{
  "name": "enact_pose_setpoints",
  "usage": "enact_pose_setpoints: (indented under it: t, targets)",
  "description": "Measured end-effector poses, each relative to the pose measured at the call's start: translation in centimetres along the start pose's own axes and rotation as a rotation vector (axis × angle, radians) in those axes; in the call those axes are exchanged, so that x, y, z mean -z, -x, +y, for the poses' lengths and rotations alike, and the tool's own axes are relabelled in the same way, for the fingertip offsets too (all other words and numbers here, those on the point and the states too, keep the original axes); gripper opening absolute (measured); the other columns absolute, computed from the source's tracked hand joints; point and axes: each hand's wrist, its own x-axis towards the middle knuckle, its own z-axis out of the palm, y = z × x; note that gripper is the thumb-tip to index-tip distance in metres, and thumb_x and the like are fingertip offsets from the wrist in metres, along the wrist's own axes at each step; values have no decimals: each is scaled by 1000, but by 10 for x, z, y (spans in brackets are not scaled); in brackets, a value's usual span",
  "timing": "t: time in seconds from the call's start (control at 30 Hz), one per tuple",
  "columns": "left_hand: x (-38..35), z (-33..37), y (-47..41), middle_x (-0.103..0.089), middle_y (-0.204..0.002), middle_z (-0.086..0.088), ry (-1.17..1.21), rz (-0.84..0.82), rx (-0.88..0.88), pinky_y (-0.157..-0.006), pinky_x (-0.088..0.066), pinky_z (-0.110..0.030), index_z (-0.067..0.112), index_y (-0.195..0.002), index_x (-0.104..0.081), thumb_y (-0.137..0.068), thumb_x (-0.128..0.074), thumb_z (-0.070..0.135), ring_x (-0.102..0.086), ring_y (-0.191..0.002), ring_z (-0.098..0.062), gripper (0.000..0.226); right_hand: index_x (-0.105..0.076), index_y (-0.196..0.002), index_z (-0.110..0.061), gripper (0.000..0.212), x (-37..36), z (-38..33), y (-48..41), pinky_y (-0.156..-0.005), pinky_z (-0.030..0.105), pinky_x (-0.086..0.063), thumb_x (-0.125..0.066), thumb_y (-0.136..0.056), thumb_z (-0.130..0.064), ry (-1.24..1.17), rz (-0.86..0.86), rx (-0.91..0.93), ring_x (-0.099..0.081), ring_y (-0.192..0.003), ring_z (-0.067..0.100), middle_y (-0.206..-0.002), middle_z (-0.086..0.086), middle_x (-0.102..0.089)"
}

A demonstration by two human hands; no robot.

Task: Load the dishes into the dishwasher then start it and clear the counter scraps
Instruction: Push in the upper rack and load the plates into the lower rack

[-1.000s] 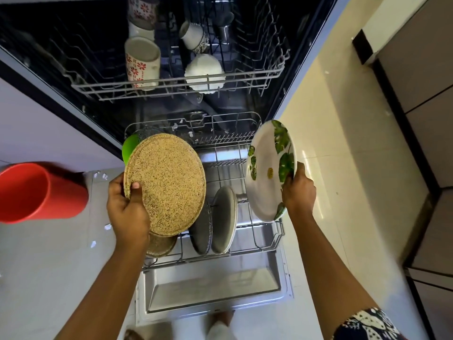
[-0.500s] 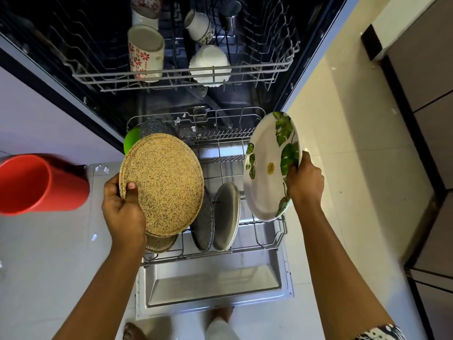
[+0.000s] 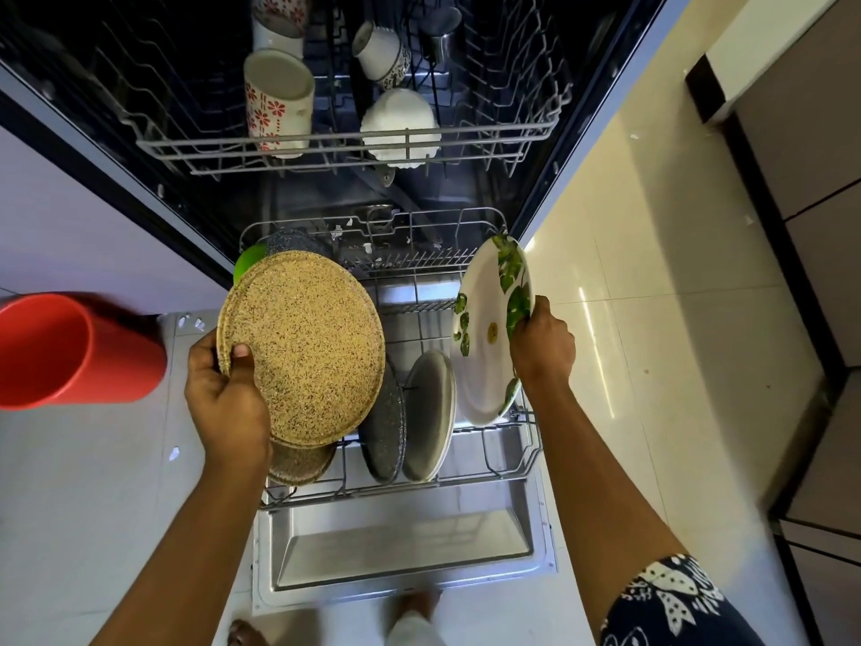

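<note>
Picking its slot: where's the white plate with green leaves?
Head view, right of centre: the right hand holds the white leaf plate on edge at the wire lower rack's right end, beside a grey plate.

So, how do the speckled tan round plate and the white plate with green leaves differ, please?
Left hand holds the speckled tan round plate; right hand holds the white leafy plate. The tan plate faces the camera; the white plate turns sideways. Both hang over the rack.
</note>
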Motion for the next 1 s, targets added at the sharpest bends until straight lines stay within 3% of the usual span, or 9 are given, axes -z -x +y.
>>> enact_pose_setpoints:
  t: [0.23,0.33,0.53,0.67,0.83,1.0]
  targets:
    - [-1,0,-1,-59,-97,14,5,6,4,-79,-47,-10,30,-97,-53,-97,-46,3,-58,-83,10,28,-44,-121,-5,30,-19,-12,-17,-71,39,-45,-41,-93,-17,32,-66,34,-60,-94,42,-108,22,-63]
    - [-2,-3,-2,-59,-97,14,-1,11,6,-78,-47,-11,30,-98,-53,-96,-47,3,-58,-84,8,28,-44,-122,-5,31,-22,-19,-26,-71,37,-42,-40,-93,-15,18,-85,34,-59,-96,42,-110,22,-62]
    - [2,-8,-2,-62,-99,9,-4,26,39,-82,-49,-21,30,-97,-55,-96,-48,5,-58,-92,-6,26,-51,-119,-8,33,-15,-7,-30,-78,36,-46,-46,-89,-21,-137,-189,-96,-59,-100,39,-113,17,-63]
    - [6,-10,-3,-62,-98,11,-11,35,45,-83,-48,-23,31,-96,-56,-96,-48,5,-59,-91,-5,28,-52,-122,-9,39,-20,-2,-19,-82,36,-46,-53,-88,-26,-183,-265,-123,-59,-103,36,-116,15,-62]
    - [8,-9,-2,-61,-96,11,-4,42,45,-82,-49,-19,30,-95,-55,-96,-48,3,-58,-85,0,28,-48,-122,-10,44,-21,-5,-12,-83,37,-47,-57,-88,-37,-207,-250,-148,-59,-104,32,-117,12,-61]
    - [10,-10,0,-61,-97,10,-3,37,56,-86,-48,-24,30,-96,-55,-96,-48,4,-58,-89,-5,27,-44,-127,-13,52,-14,-9,-9,-85,38,-47,-61,-86,-40,-214,-258,-112,-58,-108,32,-122,10,-60]
